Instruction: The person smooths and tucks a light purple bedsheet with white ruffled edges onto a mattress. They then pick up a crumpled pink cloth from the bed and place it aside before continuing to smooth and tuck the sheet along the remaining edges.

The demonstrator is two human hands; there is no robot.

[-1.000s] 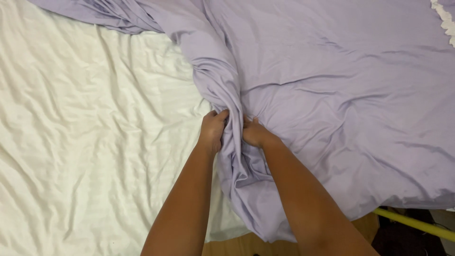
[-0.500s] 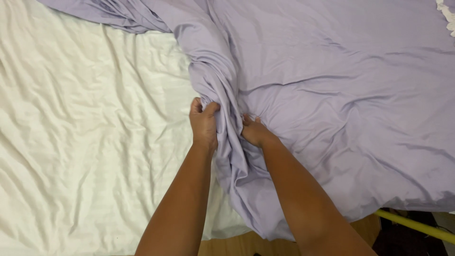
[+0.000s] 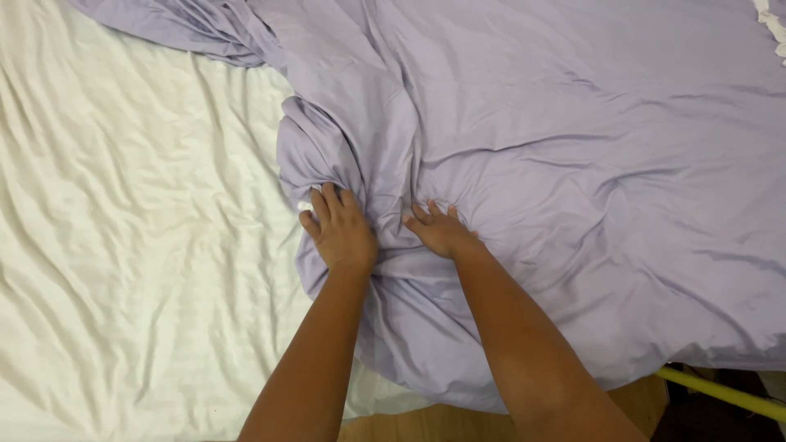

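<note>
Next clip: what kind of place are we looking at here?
Most likely a bedroom, seen from the edge of a bed. A creased white sheet covers the mattress, a lilac cover lies bunched over it under both hands, and wooden flooring shows at the near edge.

Open bed to the left, bunched cloth lying in the way at the centre

The white sheet (image 3: pixel 139 245) is lying flat and bare across the left half of the bed — a hand could be sliding over it freely, with only shallow wrinkles underneath. The lilac cover (image 3: pixel 573 164) is spreading over the whole right side and top, and its thick gathered ridge (image 3: pixel 327 147) is rising just ahead of the left hand (image 3: pixel 342 233) and beside the right hand (image 3: pixel 442 233) — that ridge is blocking the straight path between the two halves. At the lower right, past the bed's edge, a yellow bar (image 3: pixel 720 394) is crossing above the wooden floor (image 3: pixel 409 426).
</note>
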